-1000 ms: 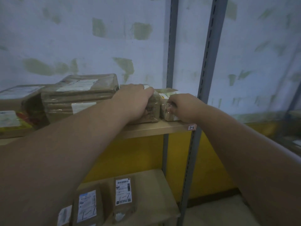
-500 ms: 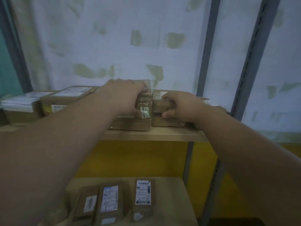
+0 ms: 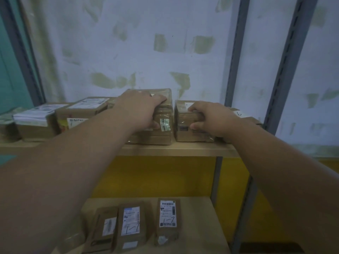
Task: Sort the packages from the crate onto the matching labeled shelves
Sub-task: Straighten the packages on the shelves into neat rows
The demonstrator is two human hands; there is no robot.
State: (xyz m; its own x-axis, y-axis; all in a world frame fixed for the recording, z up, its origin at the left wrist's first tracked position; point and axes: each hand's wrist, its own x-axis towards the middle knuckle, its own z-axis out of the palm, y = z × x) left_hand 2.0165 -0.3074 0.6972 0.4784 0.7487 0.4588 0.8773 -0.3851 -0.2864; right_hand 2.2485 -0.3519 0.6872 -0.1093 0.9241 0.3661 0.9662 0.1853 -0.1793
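I see the left hand (image 3: pixel 141 109) clasping a taped brown package (image 3: pixel 161 125) on the upper shelf (image 3: pixel 179 149), fingers over its top, thumb on its front. The right hand (image 3: pixel 211 120) grips a smaller package (image 3: pixel 183 129) just beside it. On the lower shelf (image 3: pixel 198 217), two packages' labels read "1-7" (image 3: pixel 167 213), handwritten; barcode print is too blurred to read

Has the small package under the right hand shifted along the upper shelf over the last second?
Cannot tell. The camera itself moved, and the small package, gripped by the right hand, sits beside the taller package with about the same narrow gap.
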